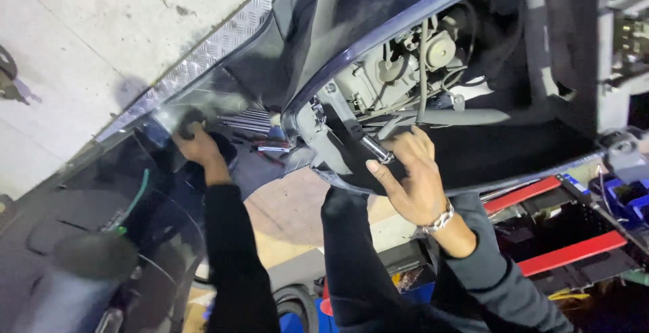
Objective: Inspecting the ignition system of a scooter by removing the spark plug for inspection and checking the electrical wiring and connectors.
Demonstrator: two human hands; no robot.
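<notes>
In the head view, the right hand is raised under the dark blue scooter body panel, wrist bent back, fingers clenched around a metal socket tool. Left of that panel, the left hand is stretched forward, gripping a dark part.

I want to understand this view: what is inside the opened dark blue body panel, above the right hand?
Inside the dark blue body panel sit a grey metal mechanism and hanging cables. The right hand holds a metal tool just below. Deeper parts are hidden in shadow.
</notes>
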